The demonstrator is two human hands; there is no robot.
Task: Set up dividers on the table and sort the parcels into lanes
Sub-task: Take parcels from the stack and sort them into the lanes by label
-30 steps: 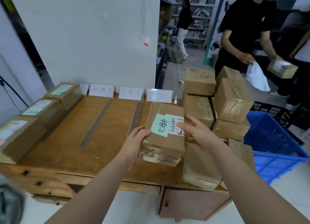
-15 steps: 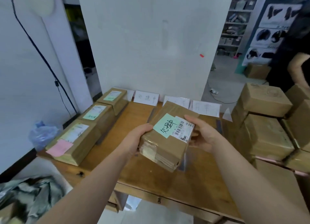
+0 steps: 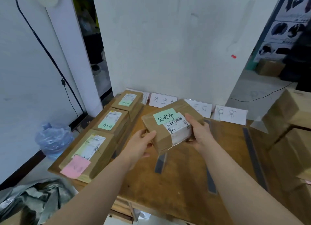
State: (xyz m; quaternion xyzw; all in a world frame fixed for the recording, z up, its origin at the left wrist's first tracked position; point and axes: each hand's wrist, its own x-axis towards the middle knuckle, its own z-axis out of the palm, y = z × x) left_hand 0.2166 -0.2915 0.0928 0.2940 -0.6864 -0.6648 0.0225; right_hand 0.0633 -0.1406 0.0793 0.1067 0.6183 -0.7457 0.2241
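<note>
I hold a brown cardboard parcel (image 3: 170, 127) with a green note and a barcode label above the wooden table (image 3: 185, 182). My left hand (image 3: 141, 144) grips its near left corner and my right hand (image 3: 199, 132) grips its right end. Three parcels lie in a row along the table's left edge: the nearest (image 3: 87, 155) with a pink note, the middle one (image 3: 111, 119) and the far one (image 3: 127, 99) with green notes. Grey divider strips (image 3: 160, 162) (image 3: 254, 155) run front to back on the tabletop. White lane cards (image 3: 163, 100) (image 3: 230, 114) stand against the wall.
A stack of brown boxes (image 3: 291, 128) fills the table's right side. A blue water bottle (image 3: 53, 139) stands on the floor to the left, with crumpled grey bags (image 3: 33, 201) below it. A black cable (image 3: 50, 56) hangs down the left wall.
My view swung left from the box stack toward the table's left lanes. Both hands carried the green-noted parcel leftward and turned it, its label now facing more to the right.
</note>
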